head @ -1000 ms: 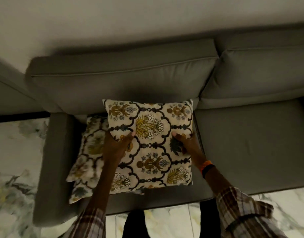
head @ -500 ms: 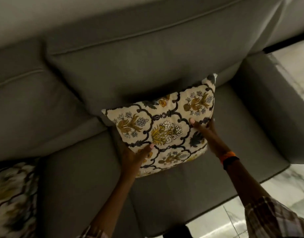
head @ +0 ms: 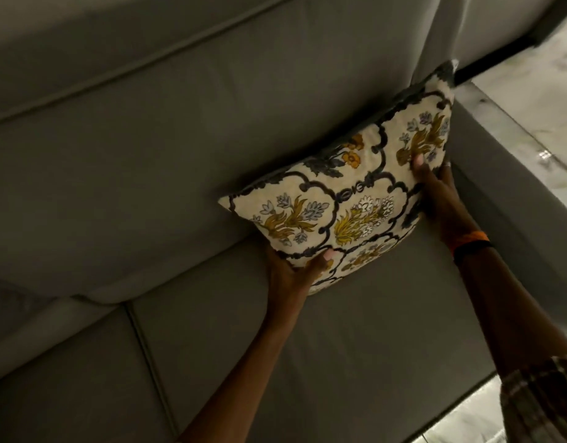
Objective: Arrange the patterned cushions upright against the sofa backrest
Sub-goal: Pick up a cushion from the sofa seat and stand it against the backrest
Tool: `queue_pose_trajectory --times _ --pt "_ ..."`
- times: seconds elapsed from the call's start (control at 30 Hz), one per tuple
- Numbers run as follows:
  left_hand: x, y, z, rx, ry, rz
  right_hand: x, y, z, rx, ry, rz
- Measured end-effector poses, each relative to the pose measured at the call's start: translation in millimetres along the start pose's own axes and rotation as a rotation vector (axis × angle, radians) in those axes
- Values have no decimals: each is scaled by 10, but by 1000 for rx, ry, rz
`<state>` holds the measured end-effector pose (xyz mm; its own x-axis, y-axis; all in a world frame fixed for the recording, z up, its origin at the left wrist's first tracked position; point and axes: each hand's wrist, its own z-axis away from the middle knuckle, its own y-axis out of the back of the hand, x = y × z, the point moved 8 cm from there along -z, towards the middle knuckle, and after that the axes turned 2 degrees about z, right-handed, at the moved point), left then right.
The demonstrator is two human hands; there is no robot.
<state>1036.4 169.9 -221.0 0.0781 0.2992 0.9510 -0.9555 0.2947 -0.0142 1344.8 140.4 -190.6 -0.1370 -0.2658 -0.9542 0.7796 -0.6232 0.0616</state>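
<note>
A cream cushion [head: 349, 199] with dark scrollwork and yellow flowers leans tilted against the grey sofa backrest [head: 141, 161], close to the right armrest [head: 499, 199]. My left hand [head: 295, 270] grips its lower left edge, thumb on the front. At the cushion's right edge, my right hand [head: 435, 193] holds on with its thumb pressed onto the pattern. The cushion's bottom corner touches the seat [head: 355, 340]. No second cushion is in view.
The grey seat cushions stretch to the left, split by a seam [head: 148, 353]. Pale marble floor [head: 538, 100] shows beyond the right armrest and at the lower right. An orange and black band [head: 469, 243] sits on my right wrist.
The cushion went from the sofa's left end, off another patterned cushion, to the right end. Now it stands steeper against the backrest, nearer the armrest. Both hands kept hold.
</note>
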Motion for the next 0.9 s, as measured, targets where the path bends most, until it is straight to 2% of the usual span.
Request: queue_pose_trajectory --times 0.1,0.27,0.37,0.43,0.5,0.6,0.73,0.83,0.9 --pt "34 -259 -138 -12 -31 -31 30 225 -247 51 19 -34" --pt "-29 -293 -354 48 -21 -15 94 191 -334 101 48 6" --pt "-109 -228 -325 28 -34 -59 225 149 -116 248 78 24" --pt "-118 -184 -235 19 -40 -96 379 144 155 416 74 56" --pt "-111 -105 -108 20 -64 -214 580 89 506 569 53 141" --pt "-168 156 133 49 -169 -529 860 -236 1083 658 27 274" --pt "-376 754 578 51 -211 -847 1290 -977 1880 536 -47 523" --pt "-497 1501 975 50 -197 -1010 1559 -1740 2532 309 -79 710" --pt "-468 2164 1297 72 -201 -1052 1599 -2403 3045 140 -14 799"
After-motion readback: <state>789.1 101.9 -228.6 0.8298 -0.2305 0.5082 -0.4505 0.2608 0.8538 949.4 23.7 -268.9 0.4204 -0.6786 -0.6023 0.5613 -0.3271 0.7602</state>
